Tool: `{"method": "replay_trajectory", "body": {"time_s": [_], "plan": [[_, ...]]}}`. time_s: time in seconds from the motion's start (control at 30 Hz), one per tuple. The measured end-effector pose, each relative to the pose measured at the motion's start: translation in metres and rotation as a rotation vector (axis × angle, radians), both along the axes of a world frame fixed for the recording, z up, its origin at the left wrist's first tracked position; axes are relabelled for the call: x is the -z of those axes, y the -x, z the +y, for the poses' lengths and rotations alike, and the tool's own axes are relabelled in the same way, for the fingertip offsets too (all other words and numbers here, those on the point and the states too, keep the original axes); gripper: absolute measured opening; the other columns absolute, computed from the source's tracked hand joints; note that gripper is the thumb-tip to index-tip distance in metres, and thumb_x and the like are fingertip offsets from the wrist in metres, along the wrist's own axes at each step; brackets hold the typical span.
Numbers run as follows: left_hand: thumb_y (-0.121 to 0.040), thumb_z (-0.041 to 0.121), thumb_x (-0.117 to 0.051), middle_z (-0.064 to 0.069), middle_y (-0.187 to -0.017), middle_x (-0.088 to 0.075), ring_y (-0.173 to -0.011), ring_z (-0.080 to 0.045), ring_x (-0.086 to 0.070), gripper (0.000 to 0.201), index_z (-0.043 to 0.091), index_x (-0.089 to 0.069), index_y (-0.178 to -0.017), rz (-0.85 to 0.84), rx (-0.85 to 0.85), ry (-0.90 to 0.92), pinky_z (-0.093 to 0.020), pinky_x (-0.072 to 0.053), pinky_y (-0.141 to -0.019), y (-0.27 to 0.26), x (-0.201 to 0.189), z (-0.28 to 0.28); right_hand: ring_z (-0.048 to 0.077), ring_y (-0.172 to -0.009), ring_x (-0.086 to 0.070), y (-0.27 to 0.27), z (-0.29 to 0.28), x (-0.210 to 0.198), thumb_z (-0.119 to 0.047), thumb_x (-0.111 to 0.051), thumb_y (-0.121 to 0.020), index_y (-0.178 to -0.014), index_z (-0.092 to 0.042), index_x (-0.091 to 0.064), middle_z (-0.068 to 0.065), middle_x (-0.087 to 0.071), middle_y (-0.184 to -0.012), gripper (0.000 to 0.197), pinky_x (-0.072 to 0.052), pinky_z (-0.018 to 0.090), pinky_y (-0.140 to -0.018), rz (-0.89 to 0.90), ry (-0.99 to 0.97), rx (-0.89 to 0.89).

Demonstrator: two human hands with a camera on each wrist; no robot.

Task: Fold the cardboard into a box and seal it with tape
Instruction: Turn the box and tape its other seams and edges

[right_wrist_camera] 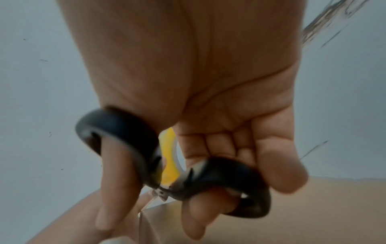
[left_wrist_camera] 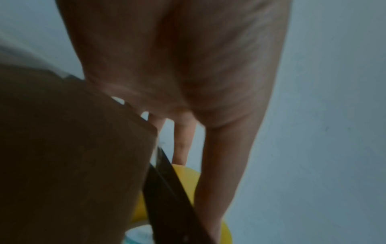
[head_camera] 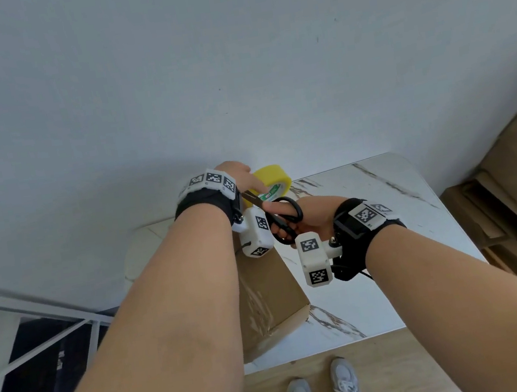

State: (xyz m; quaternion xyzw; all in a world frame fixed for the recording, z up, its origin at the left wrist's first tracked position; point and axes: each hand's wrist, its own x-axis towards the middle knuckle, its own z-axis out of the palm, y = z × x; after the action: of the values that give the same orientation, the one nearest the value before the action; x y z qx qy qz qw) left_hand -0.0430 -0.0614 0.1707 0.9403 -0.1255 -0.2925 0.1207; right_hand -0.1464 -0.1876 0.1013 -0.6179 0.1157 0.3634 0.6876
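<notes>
The right hand [head_camera: 312,218] is gripping the black-handled scissors [head_camera: 282,220] just right of the frame's centre, thumb through one loop and fingers curled through the other, the blades pointing up and left at the tape. The left hand [head_camera: 240,173], just above it, is holding the yellow tape roll [head_camera: 273,181] with its fingers reaching round the roll; how tightly they are closing I cannot tell from here. The blades [left_wrist_camera: 167,189] are lying right against the roll, beside the brown wall of the cardboard box [head_camera: 271,291].

The box is sitting on the marbled surface [head_camera: 386,210] at lower centre, its top already carrying glossy clear tape. It looks light and fairly stiff, though its walls would probably buckle under a hard squeeze, so holding it by corners or edges seems wisest. The tape strip is likely thin, sticky and apt to curl back on itself; keeping it taut near the cut would help.
</notes>
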Motion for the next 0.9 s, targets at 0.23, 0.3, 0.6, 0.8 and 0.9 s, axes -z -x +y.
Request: {"method": "replay_trajectory", "body": {"time_s": [0.23,0.3,0.6,0.8,0.9], "plan": [[-0.076,0.026,-0.078,-0.002,-0.134,-0.057,-0.119,-0.023,-0.055,0.054,0.019,-0.061,-0.127,-0.028,-0.041,0.093,-0.029,-0.045,-0.091,-0.003,0.011,0.006,0.014,-0.056,-0.045,-0.002,-0.002,0.001,-0.053,-0.051,-0.094,-0.067,-0.013,-0.061,0.001,-0.054,-0.062,0.049,-0.037,0.023,-0.055,0.02,-0.039,0.005],[-0.073,0.027,-0.079,0.0,-0.129,-0.061,-0.11,-0.021,-0.059,0.053,0.023,-0.064,-0.124,-0.023,-0.053,0.126,-0.026,-0.045,-0.082,-0.003,0.013,0.008,0.015,-0.057,-0.043,-0.002,-0.002,0.003,-0.054,-0.052,-0.093,-0.063,-0.015,-0.063,0.001,-0.054,-0.062,0.05,-0.036,0.023,-0.056,0.03,-0.038,0.005],[-0.074,0.034,-0.076,-0.005,-0.134,-0.054,-0.111,-0.023,-0.054,0.048,0.027,-0.067,-0.12,-0.091,-0.065,0.175,-0.028,-0.041,-0.087,-0.005,0.02,0.013,0.008,-0.048,-0.05,-0.001,-0.002,0.004,-0.042,-0.052,-0.095,-0.071,-0.011,-0.054,-0.001,-0.055,-0.057,0.039,-0.044,0.016,-0.048,0.052,-0.112,0.07],[-0.08,0.04,-0.069,-0.007,-0.151,-0.035,-0.128,-0.024,-0.042,0.046,0.027,-0.064,-0.124,-0.11,-0.094,0.223,-0.029,-0.038,-0.096,-0.003,0.021,0.014,0.008,-0.052,-0.048,0.003,-0.003,0.004,-0.038,-0.058,-0.092,-0.072,-0.013,-0.055,-0.002,-0.052,-0.062,0.033,-0.043,0.015,-0.051,0.046,-0.099,0.122],[-0.075,0.046,-0.07,-0.001,-0.157,-0.025,-0.142,-0.023,-0.03,0.057,0.03,-0.06,-0.129,-0.121,-0.205,0.283,-0.032,-0.027,-0.111,-0.002,0.022,0.016,0.008,-0.049,-0.05,0.01,-0.01,-0.003,-0.036,-0.055,-0.095,-0.073,-0.012,-0.055,-0.003,-0.055,-0.059,0.033,-0.044,0.016,-0.049,0.049,-0.019,0.07]]}}
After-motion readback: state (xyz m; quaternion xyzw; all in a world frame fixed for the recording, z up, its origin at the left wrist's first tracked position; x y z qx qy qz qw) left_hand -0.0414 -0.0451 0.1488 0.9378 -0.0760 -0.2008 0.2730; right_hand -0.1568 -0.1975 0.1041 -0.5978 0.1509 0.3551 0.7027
